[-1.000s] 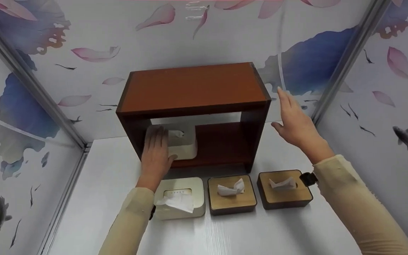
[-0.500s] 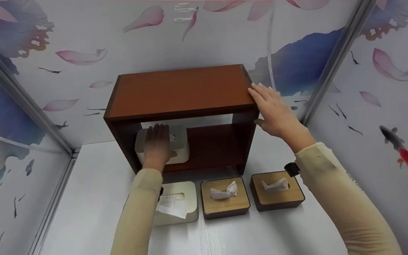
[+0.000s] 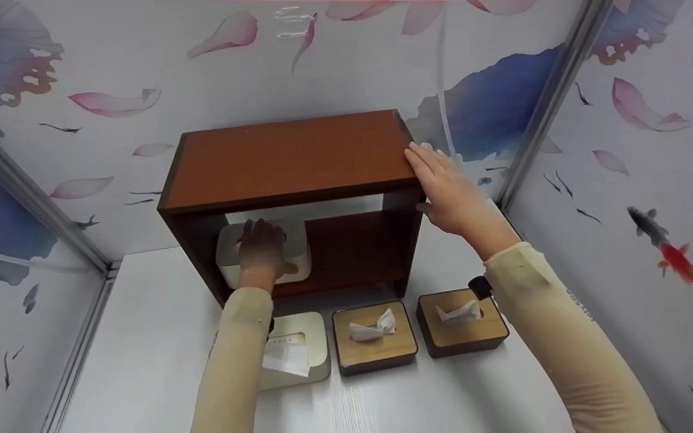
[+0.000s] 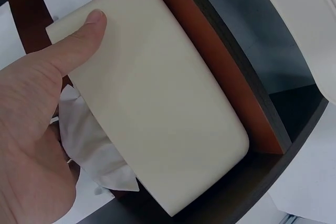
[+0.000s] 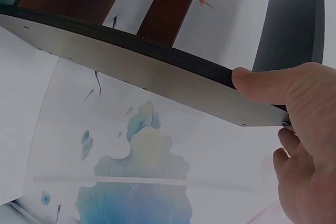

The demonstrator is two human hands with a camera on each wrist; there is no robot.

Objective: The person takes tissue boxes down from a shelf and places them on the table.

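A cream tissue box stands in the left part of a brown wooden shelf unit. My left hand holds this box from above, its fingers over the top near the slot. In the left wrist view the thumb lies on the box's plain front face, and white tissue sticks out beside the palm; the fingertips are hidden. My right hand grips the top right corner of the unit. The right wrist view has its thumb across the dark front edge of the side panel.
On the white table in front of the unit, a second cream tissue box sits partly behind my left sleeve. Beside it are two dark boxes with wooden lids, a middle one and a right one. Patterned walls surround the table.
My right hand has come left from the air onto the shelf unit's corner. The left hand has shifted from the box's left side towards its middle. The head view has turned slightly right.
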